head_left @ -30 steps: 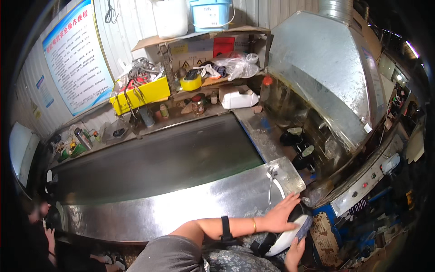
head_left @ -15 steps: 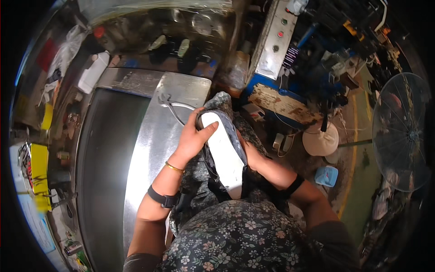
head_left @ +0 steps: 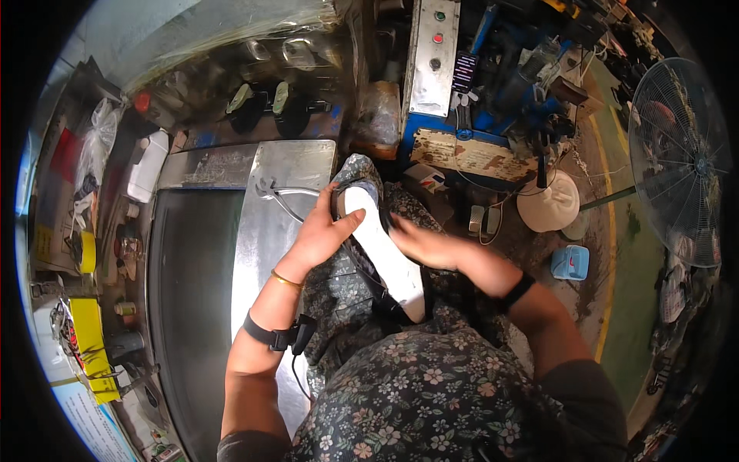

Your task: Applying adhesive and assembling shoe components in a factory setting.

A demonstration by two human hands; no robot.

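A dark shoe with a long white underside [head_left: 382,250] rests bottom-up across my lap, on the floral apron [head_left: 408,377]. Its dark upper and straps show along the edges. My left hand [head_left: 327,229] is closed around the far end from the left, with the thumb pressed on the white surface. Beside the shoe's right edge is my right hand [head_left: 423,245], blurred by motion. Its fingertips point at the edge, and I cannot tell if they touch it. Metal pincers [head_left: 281,192] lie on the steel plate [head_left: 300,158], just beyond my left hand.
Left of me runs a dark belt [head_left: 196,308] edged by metal. Two dark shoe forms [head_left: 291,115] stand at the back. A blue machine with a button panel [head_left: 436,58] is ahead right. A blue container [head_left: 570,263], a white bucket [head_left: 548,202] and a large fan [head_left: 681,162] stand right.
My right hand has shifted from the shoe's right side outward and slightly farther away. The left hand keeps its hold on the shoe. The whole view has turned somewhat.
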